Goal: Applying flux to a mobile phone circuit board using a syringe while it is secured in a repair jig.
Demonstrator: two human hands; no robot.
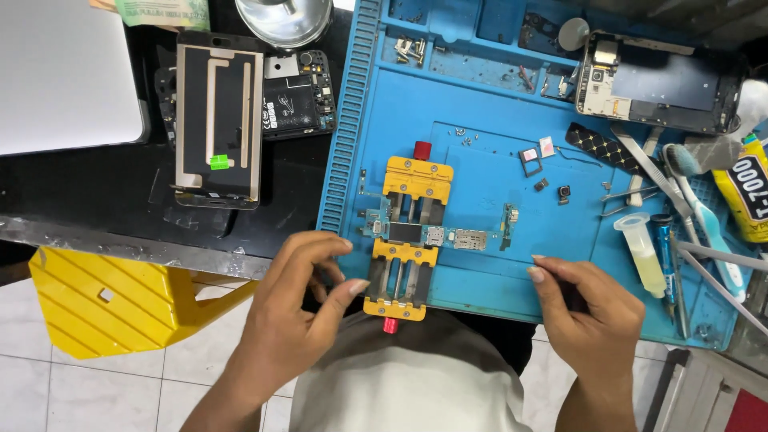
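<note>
At the lower middle of the frame, on the near edge of a blue work mat [496, 264], stood a yellow clamp [404, 240] with a red knob at each end, and across its middle lay a narrow circuit board [424, 234] held between the two yellow halves. The left hand [292, 320] rested at the clamp's lower left side, its fingers [352, 286] curled loosely with the thumb tip touching the lower yellow half; it gripped nothing that could be seen. The right hand [592, 312] lay on the mat to the right of the clamp, well apart from it, its fingers bent inward and the thumb tip pressed on the blue surface, and it held nothing. Right of the board, small loose parts [552, 188] sat scattered on the mat. Farther right lay tweezers [652, 172], a toothbrush [704, 216], a small syringe [644, 248] and a yellow glue tube [748, 196]. At the upper right of the frame an opened phone [656, 84] showed its insides. On the black desk [96, 188] left of the mat lay a phone screen panel [218, 120] face down, with another opened phone back [300, 92] just beside it. A yellow stool [112, 300] stood under the desk at the lower left.
</note>
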